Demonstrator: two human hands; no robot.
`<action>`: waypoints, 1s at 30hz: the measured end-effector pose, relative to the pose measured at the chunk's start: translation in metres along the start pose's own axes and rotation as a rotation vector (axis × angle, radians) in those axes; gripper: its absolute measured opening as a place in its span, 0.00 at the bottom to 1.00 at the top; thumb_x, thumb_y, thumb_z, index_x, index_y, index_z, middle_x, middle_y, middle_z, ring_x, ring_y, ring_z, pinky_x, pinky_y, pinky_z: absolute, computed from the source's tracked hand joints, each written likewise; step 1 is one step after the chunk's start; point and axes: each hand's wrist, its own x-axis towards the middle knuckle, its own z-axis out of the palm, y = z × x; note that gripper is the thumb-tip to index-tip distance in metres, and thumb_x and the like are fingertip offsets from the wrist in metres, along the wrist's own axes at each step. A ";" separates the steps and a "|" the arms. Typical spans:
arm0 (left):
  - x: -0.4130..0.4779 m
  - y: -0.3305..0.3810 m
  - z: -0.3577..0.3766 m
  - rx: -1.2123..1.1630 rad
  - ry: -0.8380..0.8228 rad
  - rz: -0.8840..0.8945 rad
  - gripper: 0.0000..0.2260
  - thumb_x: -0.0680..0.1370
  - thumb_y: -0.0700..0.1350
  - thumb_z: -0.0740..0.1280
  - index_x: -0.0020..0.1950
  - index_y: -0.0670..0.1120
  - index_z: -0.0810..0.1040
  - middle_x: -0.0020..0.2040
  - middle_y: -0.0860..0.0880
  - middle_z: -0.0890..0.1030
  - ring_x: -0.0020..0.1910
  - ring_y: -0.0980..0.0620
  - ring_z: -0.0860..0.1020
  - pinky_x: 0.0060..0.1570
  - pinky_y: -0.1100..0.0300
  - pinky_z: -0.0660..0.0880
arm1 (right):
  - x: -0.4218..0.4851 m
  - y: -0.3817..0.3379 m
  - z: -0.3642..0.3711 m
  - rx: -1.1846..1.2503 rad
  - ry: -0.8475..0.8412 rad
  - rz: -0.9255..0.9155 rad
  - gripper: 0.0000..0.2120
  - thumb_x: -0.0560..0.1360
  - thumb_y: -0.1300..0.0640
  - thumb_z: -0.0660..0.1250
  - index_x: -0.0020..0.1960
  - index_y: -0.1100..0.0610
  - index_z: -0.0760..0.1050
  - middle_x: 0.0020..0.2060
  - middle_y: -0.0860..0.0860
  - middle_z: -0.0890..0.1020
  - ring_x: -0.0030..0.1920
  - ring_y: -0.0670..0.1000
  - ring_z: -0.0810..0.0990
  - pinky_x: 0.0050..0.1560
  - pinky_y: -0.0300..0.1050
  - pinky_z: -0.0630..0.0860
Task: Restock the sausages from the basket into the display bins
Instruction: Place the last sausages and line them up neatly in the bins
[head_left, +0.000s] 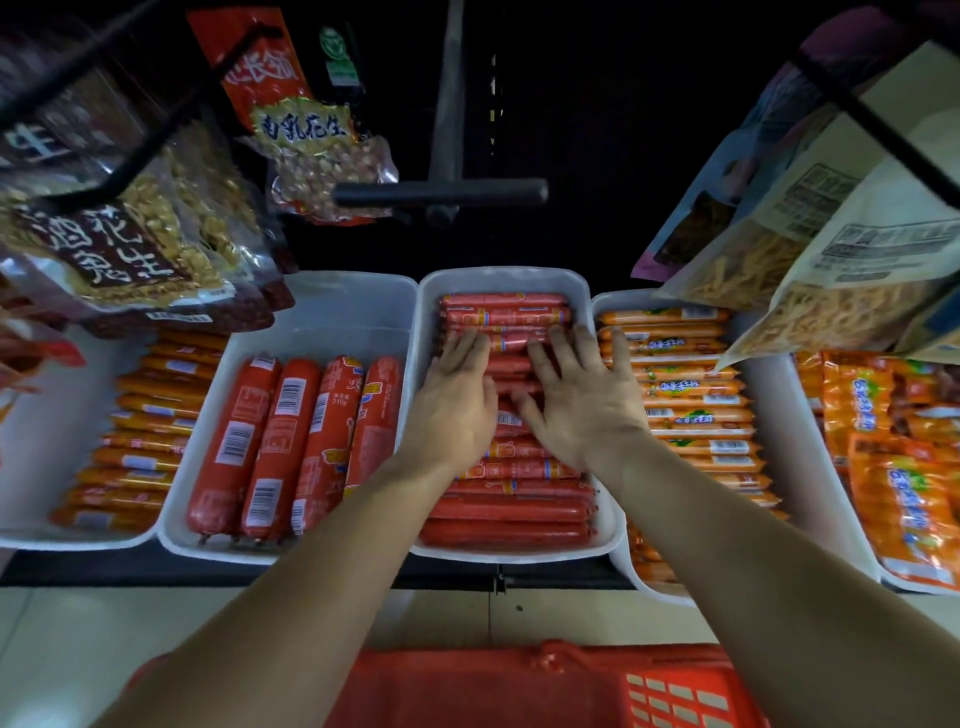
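Note:
A white display bin (605, 540) in the middle of the shelf is full of thin red sausages (506, 512) laid crosswise. My left hand (457, 395) and my right hand (579, 395) both lie flat on top of these sausages, fingers spread, palms down, side by side. Neither hand grips anything. The red plastic basket (545, 686) sits at the bottom edge, below my forearms; its contents are hidden.
To the left, a white bin holds thick red sausages (291, 447), and a further one holds orange sausages (140, 447). On the right are bins of orange sausages (691, 410) and orange packs (893, 467). Hanging snack bags (140, 234) and black hooks (441, 193) overhang the bins.

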 end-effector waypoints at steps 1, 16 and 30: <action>-0.013 0.001 0.000 0.034 -0.039 0.004 0.25 0.85 0.46 0.54 0.81 0.44 0.53 0.82 0.46 0.52 0.81 0.50 0.48 0.79 0.50 0.49 | 0.003 0.000 -0.001 -0.018 -0.012 0.015 0.35 0.79 0.35 0.36 0.81 0.51 0.41 0.81 0.53 0.48 0.79 0.58 0.41 0.74 0.66 0.35; 0.034 -0.005 0.003 0.268 -0.155 0.083 0.28 0.84 0.46 0.56 0.82 0.50 0.46 0.81 0.50 0.39 0.79 0.47 0.36 0.78 0.49 0.40 | -0.007 0.018 -0.009 0.041 -0.071 -0.133 0.34 0.80 0.36 0.36 0.80 0.50 0.35 0.81 0.51 0.41 0.80 0.52 0.38 0.76 0.61 0.33; -0.004 0.005 0.002 0.163 0.040 0.011 0.31 0.78 0.35 0.63 0.80 0.44 0.57 0.81 0.46 0.55 0.80 0.47 0.52 0.78 0.51 0.50 | -0.003 0.019 -0.006 0.080 -0.057 -0.118 0.34 0.80 0.36 0.42 0.81 0.48 0.37 0.81 0.50 0.44 0.80 0.52 0.41 0.76 0.62 0.34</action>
